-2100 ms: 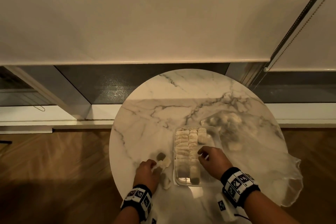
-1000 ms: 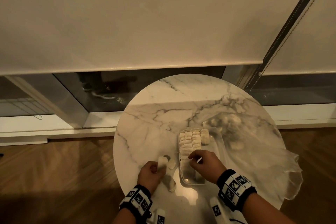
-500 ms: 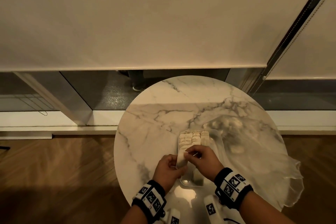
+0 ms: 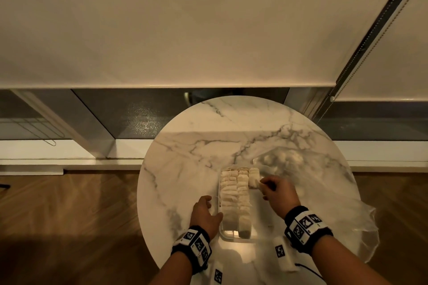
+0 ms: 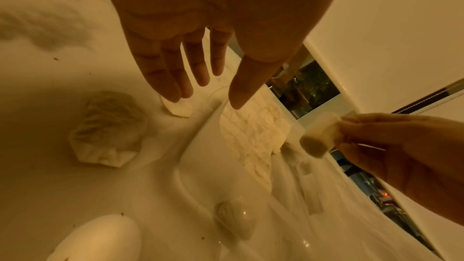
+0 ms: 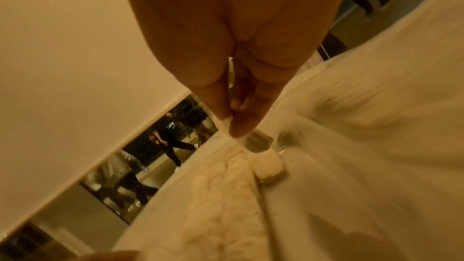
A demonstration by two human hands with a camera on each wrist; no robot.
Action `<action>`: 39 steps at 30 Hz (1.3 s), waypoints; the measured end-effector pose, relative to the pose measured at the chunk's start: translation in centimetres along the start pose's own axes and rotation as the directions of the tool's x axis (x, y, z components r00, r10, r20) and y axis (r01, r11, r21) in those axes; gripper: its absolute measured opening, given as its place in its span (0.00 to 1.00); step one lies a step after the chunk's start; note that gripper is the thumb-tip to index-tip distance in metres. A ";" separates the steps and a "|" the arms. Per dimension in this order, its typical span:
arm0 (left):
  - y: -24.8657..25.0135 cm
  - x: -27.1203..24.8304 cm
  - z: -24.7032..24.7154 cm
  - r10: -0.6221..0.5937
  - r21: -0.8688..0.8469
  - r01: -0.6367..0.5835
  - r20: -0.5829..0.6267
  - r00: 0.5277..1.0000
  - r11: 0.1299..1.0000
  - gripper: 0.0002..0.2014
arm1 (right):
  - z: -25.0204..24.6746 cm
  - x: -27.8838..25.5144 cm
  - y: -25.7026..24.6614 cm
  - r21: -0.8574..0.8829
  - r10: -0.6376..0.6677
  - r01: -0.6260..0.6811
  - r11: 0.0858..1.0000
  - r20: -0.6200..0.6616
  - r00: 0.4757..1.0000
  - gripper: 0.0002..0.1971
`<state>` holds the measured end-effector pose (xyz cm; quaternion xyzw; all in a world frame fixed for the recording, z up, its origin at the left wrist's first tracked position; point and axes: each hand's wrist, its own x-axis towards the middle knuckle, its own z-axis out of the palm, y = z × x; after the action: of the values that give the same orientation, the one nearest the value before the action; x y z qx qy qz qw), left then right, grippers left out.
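Observation:
A clear plastic tray [image 4: 260, 236] sits on the round marble table [image 4: 196, 146], holding rows of pale tea bags [image 4: 234, 196] [image 6: 226, 195]. My right hand [image 4: 264, 186] [image 6: 232, 126] pinches one tea bag [image 5: 321, 136] by its top, just above the near end of the short right-hand row [image 6: 268, 168]. My left hand [image 4: 212, 206] [image 5: 208, 92] hovers open and empty beside the tray's left edge, fingers straight. Two loose tea bags lie on the table under it: a crumpled one [image 5: 108, 126] and a smaller one [image 5: 178, 107].
A thin clear plastic bag [image 4: 324, 192] is spread over the right of the table and hangs past its edge. Behind the table are a low window and lowered roller blinds with a bead chain [image 4: 361, 53]. Wooden floor surrounds the table.
The left hand lifted a tea bag from the table and passed it to the right hand. The right hand carried it to the tray's far right row; the left hand drew back empty.

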<state>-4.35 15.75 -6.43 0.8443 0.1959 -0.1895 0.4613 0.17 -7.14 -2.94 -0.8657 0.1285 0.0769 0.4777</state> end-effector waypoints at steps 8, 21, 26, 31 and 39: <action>0.3 0.0 1.3 0.011 0.049 -0.011 0.000 1.000 0.999 0.20 | 1.4 2.7 0.9 -0.456 0.146 -0.028 0.890 0.225 0.963 0.06; 0.4 0.1 1.3 -0.029 0.012 0.029 -0.001 1.000 0.999 0.19 | 2.4 6.0 -0.8 -0.468 0.097 -0.034 0.883 0.111 0.989 0.10; 0.4 0.3 1.2 -0.025 0.026 0.025 0.004 1.000 0.999 0.19 | 2.4 6.5 -1.1 -0.495 0.071 0.005 0.869 0.135 0.988 0.10; 0.2 0.4 1.3 -0.030 0.035 0.030 -0.005 1.000 0.999 0.19 | 2.2 6.7 -1.2 -0.517 0.068 0.027 0.856 0.165 0.984 0.09; 0.1 0.6 1.2 -0.031 0.008 0.030 0.003 1.000 1.000 0.18 | 2.0 6.6 -1.4 -0.530 0.076 0.018 0.848 0.154 0.985 0.10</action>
<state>-3.91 14.75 -7.24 0.8427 0.2074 -0.1986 0.4554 6.85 -5.69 -4.61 -0.9519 0.0743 0.1898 0.2286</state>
